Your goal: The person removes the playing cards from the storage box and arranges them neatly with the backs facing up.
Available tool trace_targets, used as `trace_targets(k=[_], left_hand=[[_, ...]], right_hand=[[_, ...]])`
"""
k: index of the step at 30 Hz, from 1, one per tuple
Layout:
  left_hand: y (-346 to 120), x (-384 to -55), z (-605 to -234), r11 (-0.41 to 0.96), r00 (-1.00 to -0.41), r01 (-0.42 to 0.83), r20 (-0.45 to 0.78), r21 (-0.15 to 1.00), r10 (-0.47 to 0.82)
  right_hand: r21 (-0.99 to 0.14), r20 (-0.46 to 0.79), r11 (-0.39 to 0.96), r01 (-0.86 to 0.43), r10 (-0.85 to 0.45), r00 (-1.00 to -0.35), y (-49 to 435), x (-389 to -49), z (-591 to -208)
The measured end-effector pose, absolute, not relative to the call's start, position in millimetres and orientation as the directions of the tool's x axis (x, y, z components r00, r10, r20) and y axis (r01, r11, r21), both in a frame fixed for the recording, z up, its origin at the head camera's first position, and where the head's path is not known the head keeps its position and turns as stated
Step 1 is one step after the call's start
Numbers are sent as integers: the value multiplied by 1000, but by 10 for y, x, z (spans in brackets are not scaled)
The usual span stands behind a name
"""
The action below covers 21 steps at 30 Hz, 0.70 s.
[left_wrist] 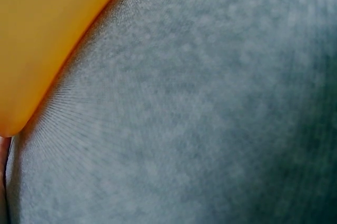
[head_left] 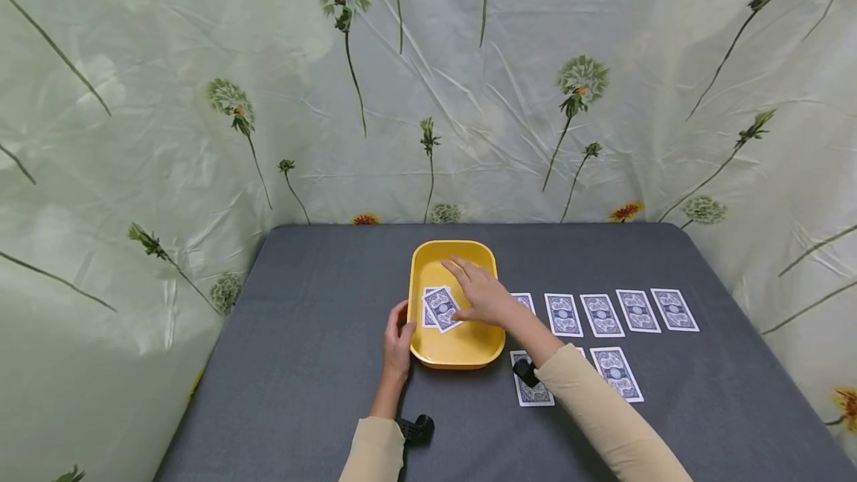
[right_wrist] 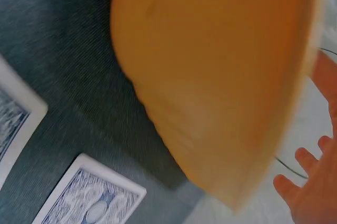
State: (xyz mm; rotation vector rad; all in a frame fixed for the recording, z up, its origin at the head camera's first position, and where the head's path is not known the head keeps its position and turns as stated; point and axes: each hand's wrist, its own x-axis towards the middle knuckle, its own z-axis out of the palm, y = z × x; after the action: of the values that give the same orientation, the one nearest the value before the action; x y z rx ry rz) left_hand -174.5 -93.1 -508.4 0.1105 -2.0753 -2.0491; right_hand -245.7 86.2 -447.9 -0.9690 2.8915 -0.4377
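Note:
A yellow tray (head_left: 455, 354) stands on the table, and two playing cards (head_left: 442, 308) with blue patterned backs lie overlapping, face down, inside it. My left hand (head_left: 396, 341) grips the tray's left side, thumb up at the rim and fingers along the outer wall. Over the tray's right side reaches my right hand (head_left: 483, 296), fingers spread and holding nothing, its thumb tip close by the upper card. The left wrist view shows mostly the tray's outer wall (left_wrist: 42, 29) against the cloth. In the right wrist view, the fingers appear beyond the tray wall (right_wrist: 210, 76).
Right of the tray, several face-down cards (head_left: 600, 315) form a back row. A nearer row has cards (head_left: 616, 373) partly covered by my right arm. Dark grey cloth (head_left: 321, 303) covers the table, and a flower-printed curtain (head_left: 469, 132) hangs behind.

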Motion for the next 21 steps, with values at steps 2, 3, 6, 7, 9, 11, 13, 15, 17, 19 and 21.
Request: trace_targets(k=[2,3,6,7,9,11,13,15,17,19,21], left_hand=[[-929,-1745,-5083,28,-974,88,92,996,-207],[-928,-1744,-5084,29,-975,83,87,996,-205],[-923,-1738,-5088,15,-974,102,103,995,-201],[-920,-1737,-5093,11,-973,116,116,993,-199],[-913,-1733,-5097,1,-971,138,135,990,-198],[-907,-1731,-5095,3,-971,139,137,990,-197],[-904,-1736,-5098,-1,-974,125,123,992,-193],[-905,-1738,-5093,-4,-976,106,104,994,-189],[-909,-1745,-5095,-18,-978,99,94,995,-187],[-916,-1753,-5100,-29,-977,101,94,994,-192],[-924,-1761,-5103,-34,-976,104,95,994,-197]], right_hand=[[-289,-41,758,-585,-620,-783,795,-2505,-4519],[-290,-84,758,-584,-628,-774,770,-2529,-4543],[-274,-217,771,-575,-632,-744,707,-2598,-4601],[-266,-261,777,-570,-627,-734,689,-2616,-4618],[-249,-335,786,-565,-618,-711,664,-2645,-4655],[-229,-394,793,-564,-605,-691,646,-2657,-4681],[-208,-432,798,-565,-593,-679,638,-2662,-4712],[-183,-453,800,-572,-585,-673,633,-2662,-4730],[-168,-451,794,-584,-589,-671,622,-2657,-4735],[-161,-426,782,-602,-605,-672,607,-2651,-4729],[-155,-395,771,-618,-622,-676,590,-2641,-4722]])
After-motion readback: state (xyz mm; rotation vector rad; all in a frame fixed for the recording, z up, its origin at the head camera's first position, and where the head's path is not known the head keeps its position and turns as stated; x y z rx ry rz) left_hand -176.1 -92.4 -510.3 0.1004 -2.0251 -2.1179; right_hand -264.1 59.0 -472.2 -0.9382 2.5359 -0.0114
